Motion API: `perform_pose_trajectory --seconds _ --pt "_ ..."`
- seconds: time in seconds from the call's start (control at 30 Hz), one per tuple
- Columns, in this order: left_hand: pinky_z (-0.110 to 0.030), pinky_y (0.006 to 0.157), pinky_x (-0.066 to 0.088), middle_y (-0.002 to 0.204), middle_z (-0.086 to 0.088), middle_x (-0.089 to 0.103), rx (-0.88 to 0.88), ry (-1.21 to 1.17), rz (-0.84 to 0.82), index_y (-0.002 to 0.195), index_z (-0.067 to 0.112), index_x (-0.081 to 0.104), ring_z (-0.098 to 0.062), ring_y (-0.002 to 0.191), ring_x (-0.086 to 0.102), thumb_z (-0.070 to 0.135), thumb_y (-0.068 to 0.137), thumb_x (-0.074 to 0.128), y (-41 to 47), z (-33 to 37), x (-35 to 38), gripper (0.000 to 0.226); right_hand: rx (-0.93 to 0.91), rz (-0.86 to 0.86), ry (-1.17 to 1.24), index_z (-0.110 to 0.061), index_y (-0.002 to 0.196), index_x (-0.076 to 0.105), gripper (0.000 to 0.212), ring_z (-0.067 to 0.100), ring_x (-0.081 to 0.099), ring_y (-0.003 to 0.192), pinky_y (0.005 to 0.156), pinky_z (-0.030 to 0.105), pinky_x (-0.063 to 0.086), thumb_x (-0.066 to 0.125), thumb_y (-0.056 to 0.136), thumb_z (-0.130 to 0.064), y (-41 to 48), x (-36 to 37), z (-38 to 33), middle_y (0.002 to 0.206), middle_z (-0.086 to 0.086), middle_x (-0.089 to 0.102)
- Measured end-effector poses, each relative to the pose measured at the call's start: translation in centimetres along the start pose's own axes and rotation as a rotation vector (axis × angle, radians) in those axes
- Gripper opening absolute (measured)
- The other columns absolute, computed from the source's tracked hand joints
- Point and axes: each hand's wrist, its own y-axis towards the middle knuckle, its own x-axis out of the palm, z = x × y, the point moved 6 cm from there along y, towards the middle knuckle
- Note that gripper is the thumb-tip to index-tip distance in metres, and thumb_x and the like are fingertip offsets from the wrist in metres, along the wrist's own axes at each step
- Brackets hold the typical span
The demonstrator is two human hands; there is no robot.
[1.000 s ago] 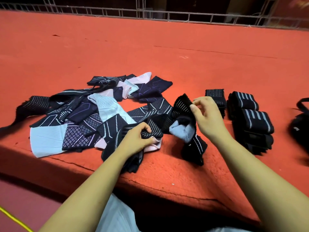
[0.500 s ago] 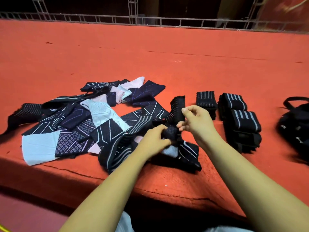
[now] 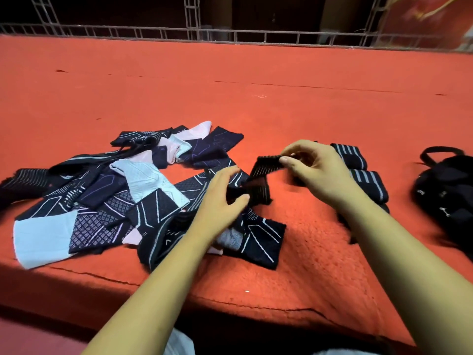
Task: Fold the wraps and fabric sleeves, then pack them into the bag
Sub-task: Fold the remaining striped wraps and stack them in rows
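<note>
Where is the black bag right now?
In the head view the black bag sits at the far right on the red carpet, just right of the rolled striped wraps.

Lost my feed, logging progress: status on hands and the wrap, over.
Left hand grips the black striped wrap low, right hand pinches its top. Wrap part-folded, lifted. Unfolded pile beneath; bag sits far right.

Your left hand pinches the low end of a black wrap. Your right hand, at its 2 o'clock, pinches the top edge. Both forearms are extended forward.
</note>
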Motion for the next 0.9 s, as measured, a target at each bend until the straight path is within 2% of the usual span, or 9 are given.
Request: perform_pose_trajectory --seconds 0.1,0.2,0.27,0.33,0.4,0.47,0.6,0.73,0.9 --pt "-0.017 0.111 0.031 0.147 0.008 0.047 0.045 -0.102 -0.177 0.145 0.025 0.042 0.0 0.135 0.041 0.036 0.083 0.076 1.2 2.8 1.1 0.072 -0.056 -0.14 0.075 -0.018 0.089 0.069 0.005 0.008 0.056 0.065 0.061 0.025 0.046 0.067 0.093 -0.015 0.5 -0.6 -2.3 0.078 0.007 0.068" --pt "-0.028 0.077 0.048 0.096 0.006 0.068 -0.052 -0.106 -0.185 0.1 0.021 0.063 -0.004 0.085 0.061 0.033 0.082 0.075 2.6 3.9 1.8 0.025 -0.071 -0.016 0.162 -0.015 0.089 0.068 0.005 0.008 0.056 0.065 0.057 0.027 0.046 0.066 0.092 -0.013 1.5 -2.3 -3.4 0.075 0.005 0.066" --pt "-0.033 0.065 0.044 0.075 0.003 0.063 -0.095 -0.083 -0.154 0.079 0.015 0.061 -0.008 0.067 0.055 0.039 0.08 0.068 3.4 4.1 1.8 0.025 -0.05 0.161 0.133 -0.014 0.087 0.068 0.006 -0.003 0.056 0.061 0.057 0.017 0.044 0.066 0.091 -0.011 2.3 -3.8 -3.2 0.072 -0.005 0.065" --pt "-0.032 0.067 0.046 0.076 0.003 0.064 -0.098 -0.19 -0.154 0.083 0.013 0.063 -0.007 0.069 0.057 0.034 0.083 0.069 3.8 4.8 1.9 0.022 0.03 0.285 0.089 -0.014 0.087 0.067 0.006 -0.005 0.056 0.051 0.052 0.013 0.043 0.066 0.092 -0.012 3.0 -4.9 -2.2 0.068 -0.006 0.063" --pt "-0.033 0.074 0.05 0.082 0.004 0.066 -0.096 -0.372 -0.219 0.089 0.012 0.064 -0.01 0.076 0.061 0.029 0.084 0.07 3.8 6.3 2.3 0.018 0.156 0.331 0.181 -0.011 0.09 0.064 0.006 0.006 0.062 0.045 0.044 0.021 0.049 0.063 0.095 -0.013 3.3 -5.2 -0.6 0.068 0.004 0.063" --pt "-0.032 0.077 0.054 0.088 0.001 0.069 -0.122 -0.644 -0.317 0.097 0.012 0.065 -0.013 0.082 0.065 0.015 0.088 0.069 3.5 7.8 3.0 0.01 0.241 0.366 0.327 -0.008 0.091 0.061 0.007 0.02 0.07 0.053 0.049 0.029 0.056 0.06 0.097 -0.012 3.4 -5.2 0.6 0.076 0.013 0.065" --pt "-0.031 0.078 0.057 0.1 -0.008 0.072 -0.233 -1.016 -0.415 0.11 0.006 0.06 -0.02 0.088 0.069 0.001 0.085 0.065 2.8 8.7 3.9 0.026 0.281 0.452 0.498 -0.001 0.096 0.057 0.009 0.026 0.074 0.066 0.059 0.03 0.06 0.06 0.097 -0.009 3.7 -5.4 1.7 0.078 0.013 0.062" --pt "-0.032 0.078 0.058 0.101 -0.012 0.071 -0.412 -1.014 -0.382 0.108 0.004 0.062 -0.019 0.085 0.069 0.0 0.094 0.058 1.5 5.2 5.9 0.016 0.26 0.395 0.471 -0.004 0.094 0.061 0.003 0.025 0.073 0.077 0.072 0.033 0.061 0.063 0.093 -0.002 3.3 -4.3 3.1 0.085 0.012 0.065" --pt "-0.032 0.083 0.058 0.102 -0.018 0.071 -0.628 -1.025 -0.315 0.109 -0.002 0.063 -0.021 0.086 0.07 0.0 0.098 0.05 -1.8 -0.4 9.5 0.017 0.284 0.316 0.432 -0.014 0.082 0.067 0.016 0.022 0.073 0.08 0.081 0.044 0.06 0.064 0.091 -0.001 0.8 -1.9 5.6 0.08 0.008 0.07"
